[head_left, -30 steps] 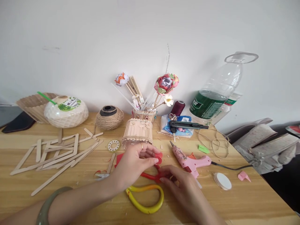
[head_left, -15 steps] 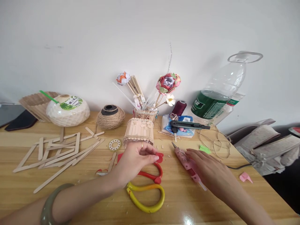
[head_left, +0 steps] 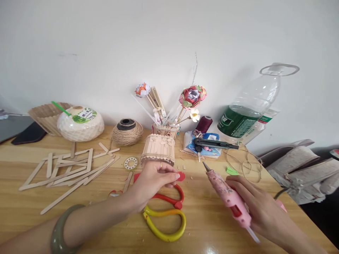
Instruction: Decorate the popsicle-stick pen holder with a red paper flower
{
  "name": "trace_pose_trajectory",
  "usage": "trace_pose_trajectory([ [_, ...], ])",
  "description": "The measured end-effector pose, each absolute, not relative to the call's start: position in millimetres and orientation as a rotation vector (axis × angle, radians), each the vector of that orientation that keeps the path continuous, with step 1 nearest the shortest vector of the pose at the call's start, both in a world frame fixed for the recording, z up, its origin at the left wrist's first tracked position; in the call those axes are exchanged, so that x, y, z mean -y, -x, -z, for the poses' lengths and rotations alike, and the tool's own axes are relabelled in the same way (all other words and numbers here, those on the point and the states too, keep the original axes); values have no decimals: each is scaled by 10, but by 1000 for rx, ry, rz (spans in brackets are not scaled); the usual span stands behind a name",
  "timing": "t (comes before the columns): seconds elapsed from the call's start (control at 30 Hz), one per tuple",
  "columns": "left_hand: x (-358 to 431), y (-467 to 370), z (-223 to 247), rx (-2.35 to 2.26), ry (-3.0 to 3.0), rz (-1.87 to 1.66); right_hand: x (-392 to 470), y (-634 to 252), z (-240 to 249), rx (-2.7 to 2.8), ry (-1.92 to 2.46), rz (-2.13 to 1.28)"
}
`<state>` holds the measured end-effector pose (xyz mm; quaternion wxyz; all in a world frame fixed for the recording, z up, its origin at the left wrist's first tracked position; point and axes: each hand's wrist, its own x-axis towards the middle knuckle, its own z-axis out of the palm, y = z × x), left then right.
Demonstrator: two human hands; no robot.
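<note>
Between thumb and fingers, my left hand (head_left: 159, 178) pinches a small red paper piece (head_left: 181, 176) with a rounded edge. It is just in front of a small popsicle-stick basket (head_left: 159, 150). My right hand (head_left: 254, 201) is wrapped round a pink hot glue gun (head_left: 230, 197), its metal nozzle pointing up and left, a clear glue stick jutting from the back. Scissors with red and yellow handles (head_left: 165, 233) lie below my left hand, which hides part of them.
Popsicle sticks (head_left: 69, 178) are spread on the left. Behind stand a twine spool (head_left: 127, 132), a white coconut (head_left: 81, 125), a holder with paper flowers (head_left: 192, 97) and a large bottle (head_left: 247, 113). A black utility knife (head_left: 215, 143) rests on a blue packet (head_left: 189, 144).
My right hand has closed round the glue gun and lifted it, moving it to the right and nearer. My left hand keeps the red piece, turned slightly. The view has shifted a little.
</note>
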<state>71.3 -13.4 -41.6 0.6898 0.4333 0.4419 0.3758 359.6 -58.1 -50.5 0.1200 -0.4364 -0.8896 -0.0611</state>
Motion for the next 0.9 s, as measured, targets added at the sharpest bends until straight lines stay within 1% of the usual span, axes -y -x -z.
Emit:
trace_pose_trajectory([
  [0.1,126,-730,429,-1010,-952,-837,692,-3497,425,2491,1095,-128],
  [0.17,128,-739,440,-1025,-945,-832,733,-3414,405,2440,1057,-220],
  [0.3,143,-747,453,-1049,-937,-826,735,-3290,411,2434,980,-175],
  [0.37,148,-747,451,-1057,-931,-818,719,-3258,418,2440,995,-147],
  [0.57,141,-748,446,-1043,-923,-787,683,-3195,458,2448,1020,-209],
  [0.9,144,-748,430,-1052,-943,-775,649,-3178,545,2481,1023,-133],
])
